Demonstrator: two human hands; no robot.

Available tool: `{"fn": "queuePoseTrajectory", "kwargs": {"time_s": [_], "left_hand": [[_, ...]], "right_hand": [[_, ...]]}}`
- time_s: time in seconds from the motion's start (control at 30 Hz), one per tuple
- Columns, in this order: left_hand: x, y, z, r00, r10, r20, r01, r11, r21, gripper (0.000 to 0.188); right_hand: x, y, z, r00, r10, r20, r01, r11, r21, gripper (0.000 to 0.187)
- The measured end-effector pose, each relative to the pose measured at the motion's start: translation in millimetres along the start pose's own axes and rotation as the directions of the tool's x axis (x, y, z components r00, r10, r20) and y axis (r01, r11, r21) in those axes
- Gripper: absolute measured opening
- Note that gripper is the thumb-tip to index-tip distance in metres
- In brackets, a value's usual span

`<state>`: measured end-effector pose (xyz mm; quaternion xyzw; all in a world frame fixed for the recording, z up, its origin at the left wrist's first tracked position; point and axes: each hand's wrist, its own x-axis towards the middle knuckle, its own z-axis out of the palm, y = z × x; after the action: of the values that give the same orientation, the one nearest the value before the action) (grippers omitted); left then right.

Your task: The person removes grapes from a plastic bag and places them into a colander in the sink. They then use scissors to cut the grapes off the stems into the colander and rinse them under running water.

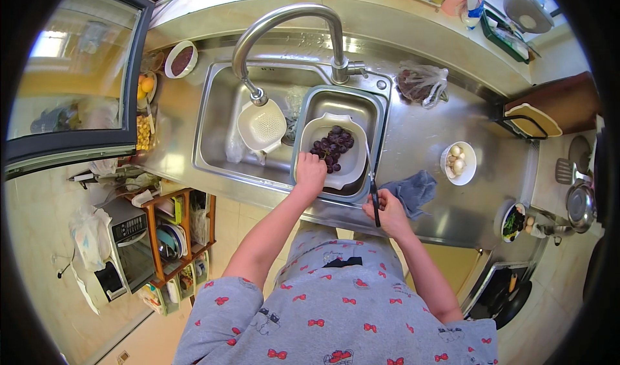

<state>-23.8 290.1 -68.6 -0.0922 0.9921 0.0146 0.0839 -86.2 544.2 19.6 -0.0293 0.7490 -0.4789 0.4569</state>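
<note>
A white bowl (352, 168) with handles sits in the sink's right basin and holds a bunch of dark purple grapes (333, 147). My left hand (311, 173) is closed over the bowl's near left rim, with its fingertips close to the grapes. Between the fingers of my right hand (389, 213) is the black handle of a slim knife (374, 200); its narrow blade points away from me along the bowl's right side. Just right of that hand, a blue-grey cloth (416, 191) lies crumpled on the counter edge.
A tall faucet (290, 10) arches over a white colander (261, 126) in the left basin. On the right counter stand a bowl of mushrooms (458, 163) and a plastic bag (423, 84). A bowl of red contents (181, 60) is at the back left, beside an open window (129, 81).
</note>
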Motion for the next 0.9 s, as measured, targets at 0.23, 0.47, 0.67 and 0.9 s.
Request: {"fn": "queuePoseTrajectory", "kwargs": {"time_s": [0.23, 0.47, 0.67, 0.9], "left_hand": [[21.1, -6.1, 9.5, 0.981, 0.008, 0.196, -0.046, 0.981, 0.190, 0.014], [7.0, -23.3, 0.6, 0.985, 0.040, -0.169, -0.051, 0.997, -0.058, 0.006], [-4.9, -39.6, -15.6, 0.972, 0.106, -0.212, -0.128, 0.987, -0.096, 0.011], [-5.6, -44.0, -15.9, 0.964, 0.152, -0.218, -0.171, 0.983, -0.069, 0.011]], "right_hand": [[-0.1, -38.4, 14.1, 0.992, -0.019, -0.125, -0.055, 0.823, -0.566, 0.063], [18.1, -45.9, 5.5, 0.992, 0.098, -0.084, -0.129, 0.745, -0.655, 0.071], [38.2, -41.4, 5.9, 0.982, 0.185, 0.046, -0.122, 0.794, -0.596, 0.074], [67.0, -36.7, 17.1, 0.969, 0.228, 0.094, -0.113, 0.751, -0.650, 0.079]]}}
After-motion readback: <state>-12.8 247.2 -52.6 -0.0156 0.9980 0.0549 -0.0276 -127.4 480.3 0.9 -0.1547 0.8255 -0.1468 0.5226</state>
